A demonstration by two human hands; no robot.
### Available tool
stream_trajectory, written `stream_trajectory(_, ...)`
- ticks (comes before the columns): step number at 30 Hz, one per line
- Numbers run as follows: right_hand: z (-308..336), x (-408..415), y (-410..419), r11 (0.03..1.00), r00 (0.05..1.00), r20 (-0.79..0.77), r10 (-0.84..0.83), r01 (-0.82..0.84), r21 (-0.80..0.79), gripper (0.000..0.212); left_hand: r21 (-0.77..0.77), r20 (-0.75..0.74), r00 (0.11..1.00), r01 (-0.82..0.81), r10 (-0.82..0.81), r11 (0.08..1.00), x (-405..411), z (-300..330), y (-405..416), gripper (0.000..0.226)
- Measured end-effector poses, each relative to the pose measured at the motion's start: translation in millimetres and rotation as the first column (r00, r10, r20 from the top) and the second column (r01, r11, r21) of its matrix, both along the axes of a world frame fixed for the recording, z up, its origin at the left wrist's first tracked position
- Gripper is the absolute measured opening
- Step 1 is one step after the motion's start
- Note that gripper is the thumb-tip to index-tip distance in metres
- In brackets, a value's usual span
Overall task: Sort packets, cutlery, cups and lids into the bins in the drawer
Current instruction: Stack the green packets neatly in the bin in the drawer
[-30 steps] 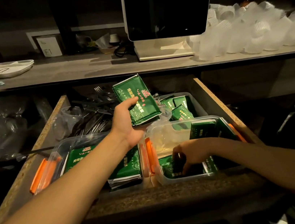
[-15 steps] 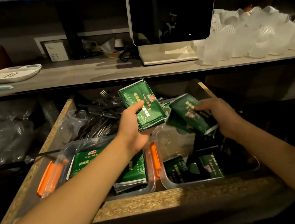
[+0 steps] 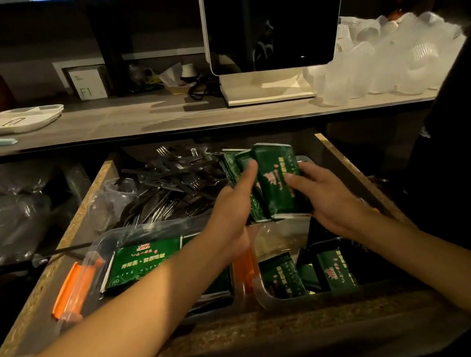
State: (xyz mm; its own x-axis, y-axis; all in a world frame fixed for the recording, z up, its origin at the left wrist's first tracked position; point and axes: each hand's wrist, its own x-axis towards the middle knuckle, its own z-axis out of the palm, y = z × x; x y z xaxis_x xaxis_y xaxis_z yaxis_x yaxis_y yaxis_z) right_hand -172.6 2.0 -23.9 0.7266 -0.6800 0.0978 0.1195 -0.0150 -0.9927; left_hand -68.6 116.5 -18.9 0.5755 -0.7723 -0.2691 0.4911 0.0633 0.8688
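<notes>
Head view: both hands above open drawer, holding stack of green packets together. Left hand grips stack from left, thumb on top. Right hand curls round right side. Below, two clear bins with more green packets. Black cutlery piled at drawer back. Plastic cups on desk.
</notes>
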Motion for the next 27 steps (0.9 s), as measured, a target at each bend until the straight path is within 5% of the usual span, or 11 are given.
stream_trajectory(3, -2, -3, -1, 0.986, 0.995, -0.096, -0.005, -0.011, -0.168, 0.017, 0.039, 0.063, 0.998, -0.008, 0.006, 0.999, -2, -5, -1, 0.063)
stream_trajectory(7, 2, -6, -4, 0.978, 0.997, -0.058, -0.057, 0.044, -0.204, 0.014, 0.033, 0.025, 1.0, -0.007, 0.006, 0.999, -3, -1, -1, 0.033)
stream_trajectory(12, -1, -4, -14, 0.971, 0.984, 0.03, -0.176, 0.179, -0.159, 0.013, -0.011, -0.084, 0.996, -0.014, 0.013, 1.0, 2, 0, 0, 0.093)
stream_trajectory(14, -4, -3, -18, 0.966, 0.974, 0.014, -0.224, 0.224, -0.132, 0.019, -0.029, -0.081, 0.996, -0.026, 0.024, 0.999, 1, -2, -1, 0.097)
stream_trajectory(20, -5, 1, 2, 0.975, 0.986, -0.162, -0.047, 0.011, -0.221, 0.02, -0.004, 0.113, 0.991, -0.065, 0.065, 0.998, -7, -5, -6, 0.073)
stream_trajectory(24, -1, 1, 14, 0.944, 0.972, -0.232, 0.037, -0.11, -0.311, 0.02, -0.105, 0.27, 0.962, -0.01, 0.038, 0.994, -14, -9, -7, 0.02)
stream_trajectory(27, -3, 1, 16, 0.939, 0.973, -0.201, 0.113, -0.171, -0.298, 0.022, -0.123, 0.241, 0.97, -0.003, 0.033, 0.992, -15, -11, -7, 0.022)
